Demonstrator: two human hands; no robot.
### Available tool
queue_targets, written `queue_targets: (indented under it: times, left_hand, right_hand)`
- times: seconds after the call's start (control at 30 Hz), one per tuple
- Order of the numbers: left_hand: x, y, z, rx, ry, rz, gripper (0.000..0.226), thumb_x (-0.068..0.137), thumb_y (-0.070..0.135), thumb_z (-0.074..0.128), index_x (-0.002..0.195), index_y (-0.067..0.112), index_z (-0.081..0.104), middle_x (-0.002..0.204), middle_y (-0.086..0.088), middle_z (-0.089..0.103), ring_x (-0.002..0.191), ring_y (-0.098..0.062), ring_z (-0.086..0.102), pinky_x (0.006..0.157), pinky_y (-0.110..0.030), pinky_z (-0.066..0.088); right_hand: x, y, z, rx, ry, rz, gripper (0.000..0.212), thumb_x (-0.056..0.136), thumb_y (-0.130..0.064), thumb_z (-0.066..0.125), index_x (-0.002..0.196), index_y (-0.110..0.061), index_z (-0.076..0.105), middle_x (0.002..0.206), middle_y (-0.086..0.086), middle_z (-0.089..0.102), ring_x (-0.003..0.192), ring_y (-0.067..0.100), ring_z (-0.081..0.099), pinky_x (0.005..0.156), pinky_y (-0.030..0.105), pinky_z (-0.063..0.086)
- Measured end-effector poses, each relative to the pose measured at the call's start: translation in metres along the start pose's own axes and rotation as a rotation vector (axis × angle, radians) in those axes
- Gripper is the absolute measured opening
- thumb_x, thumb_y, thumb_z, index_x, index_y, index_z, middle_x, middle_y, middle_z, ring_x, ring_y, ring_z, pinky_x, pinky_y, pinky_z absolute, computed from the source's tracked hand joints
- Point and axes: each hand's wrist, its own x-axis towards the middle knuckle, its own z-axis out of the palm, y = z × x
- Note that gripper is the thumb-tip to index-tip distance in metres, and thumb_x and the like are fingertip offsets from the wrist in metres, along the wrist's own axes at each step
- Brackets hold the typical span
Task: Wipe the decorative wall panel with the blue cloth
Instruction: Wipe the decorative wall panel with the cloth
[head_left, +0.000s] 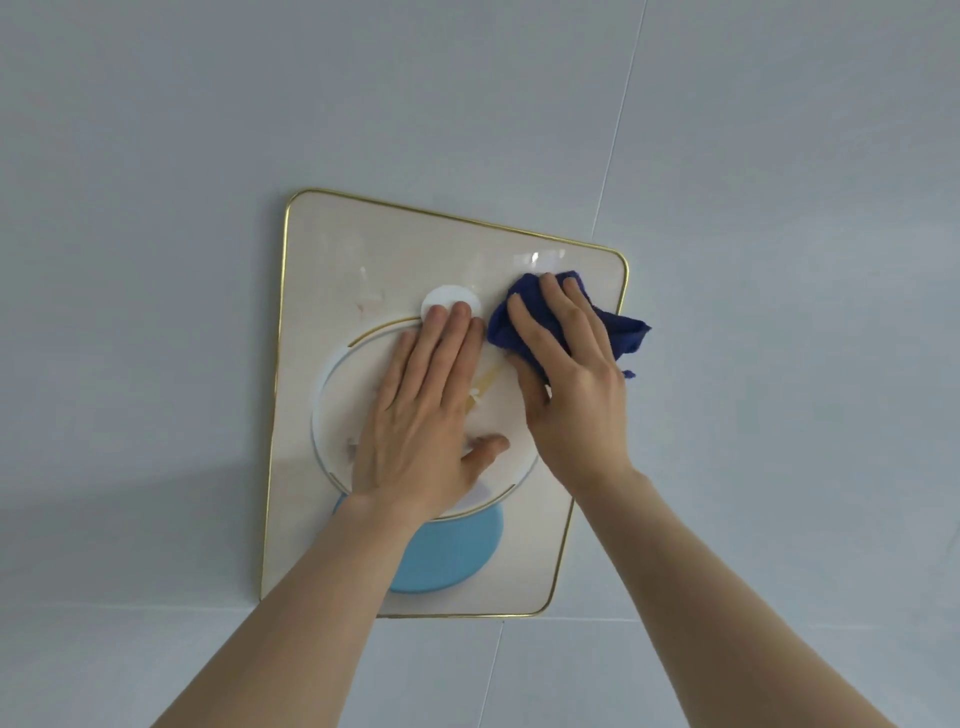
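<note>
Pressing blue cloth (618, 332) near panel (322, 249) right edge, right hand (566, 374) gripping, left hand (421, 410) flat.

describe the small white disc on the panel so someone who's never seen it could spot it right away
Start at the gold-edged decorative wall panel on the pale tiled wall. Follow the left hand, pressed flat on the panel, up to its fingertips; they overlap the small white disc. It is plain white and sits at the top of the large ring, unlike the bigger light blue disc at the bottom.
</note>
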Motion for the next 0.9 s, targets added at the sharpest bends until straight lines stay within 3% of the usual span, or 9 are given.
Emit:
queue_targets:
  times: [0.1,0.33,0.47,0.53,0.7,0.9]
  left_hand:
    - [0.001,-0.001,0.004,-0.003,0.017,0.0,0.11,0.088,0.066,0.055,0.163,0.009,-0.001,0.174,-0.007,-0.005,0.161,-0.024,-0.007,0.131,-0.046,0.008]
    - [0.001,-0.006,0.004,-0.017,0.012,0.015,0.112,0.086,0.068,0.056,0.164,0.013,-0.003,0.174,-0.005,-0.007,0.161,-0.021,-0.01,0.132,-0.042,0.001]
    - [0.0,-0.005,0.002,-0.028,0.008,0.013,0.112,0.086,0.068,0.056,0.164,0.012,-0.003,0.174,-0.005,-0.007,0.16,-0.022,-0.01,0.132,-0.042,0.002]
    - [0.0,-0.004,0.002,-0.021,0.007,0.023,0.112,0.087,0.068,0.054,0.163,0.011,-0.004,0.174,-0.006,-0.008,0.16,-0.023,-0.01,0.132,-0.043,0.002]
    - [0.0,-0.003,0.002,-0.025,0.013,0.013,0.112,0.087,0.067,0.055,0.163,0.011,-0.004,0.174,-0.006,-0.008,0.161,-0.024,-0.009,0.132,-0.044,0.003]
    - [0.0,0.001,-0.002,-0.042,0.022,0.006,0.112,0.085,0.063,0.061,0.164,0.011,0.001,0.174,-0.006,-0.003,0.161,-0.024,-0.006,0.132,-0.044,0.006]
  right_hand:
    - [-0.015,0.004,0.004,-0.009,-0.012,-0.077,0.035,0.107,-0.021,0.052,0.14,-0.012,0.063,0.155,0.016,0.049,0.15,0.035,0.038,0.116,0.05,0.042]
    - [-0.022,0.034,-0.007,-0.166,-0.054,-0.309,0.033,0.101,-0.004,0.065,0.131,-0.017,0.071,0.147,0.014,0.059,0.144,0.034,0.048,0.107,0.047,0.052]
    - [0.003,0.026,-0.007,-0.099,0.149,0.052,0.03,0.1,-0.004,0.063,0.123,-0.016,0.075,0.145,0.013,0.061,0.136,0.035,0.055,0.096,0.036,0.05]
    - [0.013,0.019,-0.003,-0.084,0.21,0.173,0.03,0.099,-0.002,0.061,0.122,-0.014,0.076,0.143,0.013,0.063,0.133,0.036,0.056,0.098,0.034,0.048]
    - [0.002,0.013,0.005,-0.074,0.23,0.131,0.029,0.098,0.001,0.062,0.12,-0.011,0.076,0.139,0.014,0.066,0.13,0.037,0.058,0.105,0.037,0.048]
    - [-0.044,0.01,0.006,-0.151,0.136,-0.013,0.032,0.088,0.011,0.071,0.112,-0.007,0.079,0.13,0.017,0.071,0.122,0.037,0.064,0.098,0.044,0.055]
